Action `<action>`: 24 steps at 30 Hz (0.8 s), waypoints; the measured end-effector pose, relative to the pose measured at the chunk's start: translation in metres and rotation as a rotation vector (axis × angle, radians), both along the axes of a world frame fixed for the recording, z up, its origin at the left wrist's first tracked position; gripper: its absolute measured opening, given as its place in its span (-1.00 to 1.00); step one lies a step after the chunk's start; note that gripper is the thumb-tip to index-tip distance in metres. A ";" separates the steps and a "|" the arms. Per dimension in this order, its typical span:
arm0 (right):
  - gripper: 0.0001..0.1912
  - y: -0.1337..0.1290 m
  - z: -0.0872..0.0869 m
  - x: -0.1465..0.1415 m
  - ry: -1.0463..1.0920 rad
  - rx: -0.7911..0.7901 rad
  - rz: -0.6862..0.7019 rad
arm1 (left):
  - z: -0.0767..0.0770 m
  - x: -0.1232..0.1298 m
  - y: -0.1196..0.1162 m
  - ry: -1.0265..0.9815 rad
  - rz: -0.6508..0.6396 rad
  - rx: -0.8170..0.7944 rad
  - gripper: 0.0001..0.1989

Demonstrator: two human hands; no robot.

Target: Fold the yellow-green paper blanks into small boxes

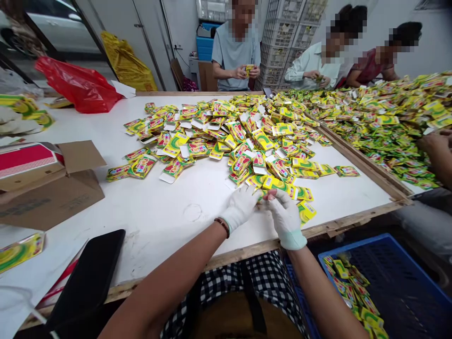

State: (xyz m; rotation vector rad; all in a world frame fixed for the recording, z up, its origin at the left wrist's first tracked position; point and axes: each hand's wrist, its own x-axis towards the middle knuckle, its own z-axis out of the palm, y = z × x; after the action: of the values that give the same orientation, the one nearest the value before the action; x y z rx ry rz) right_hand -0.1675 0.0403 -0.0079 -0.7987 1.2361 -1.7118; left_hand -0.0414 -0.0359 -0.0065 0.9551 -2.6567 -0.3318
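- At the white table (158, 221)'s near edge, white-gloved left hand (240, 208) and right hand (285, 220) meet at a yellow-green carton (273, 184), on the near side of the loose pile (243, 141)
- Gloved fingers (272, 197) together on it; cannot tell whether clamped
- Step in hand, judged: picking cartons from pile
- Next move calls for freeing that carton from the pile
- Blue crate (384, 268) holding more cartons (348, 287) sits near right, below table level

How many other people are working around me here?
4. Across the table, one in a grey T-shirt and one in a pale shirt; then one in a dark red top; at the right edge, only a hand and forearm. Others may be out of view.
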 end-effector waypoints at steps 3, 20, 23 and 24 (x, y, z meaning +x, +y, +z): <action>-0.69 0.008 0.011 -0.008 0.068 0.010 -0.043 | 0.001 -0.001 -0.006 -0.002 0.036 0.034 -0.77; -0.68 0.011 -0.007 0.053 0.226 0.026 0.496 | -0.004 0.098 0.076 0.983 0.488 0.716 -0.57; -0.70 0.016 -0.009 0.052 0.410 0.035 0.559 | -0.006 0.110 0.080 0.907 0.431 0.724 -0.62; -0.71 0.017 -0.009 0.051 0.450 0.050 0.587 | -0.006 0.113 0.081 0.883 0.414 0.738 -0.62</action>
State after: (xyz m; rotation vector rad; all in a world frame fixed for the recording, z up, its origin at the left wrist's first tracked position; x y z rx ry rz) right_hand -0.1169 0.0572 -0.0166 -1.4066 1.1644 -1.0518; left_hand 0.0713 0.0450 -0.0121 1.1450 -1.4849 -1.3164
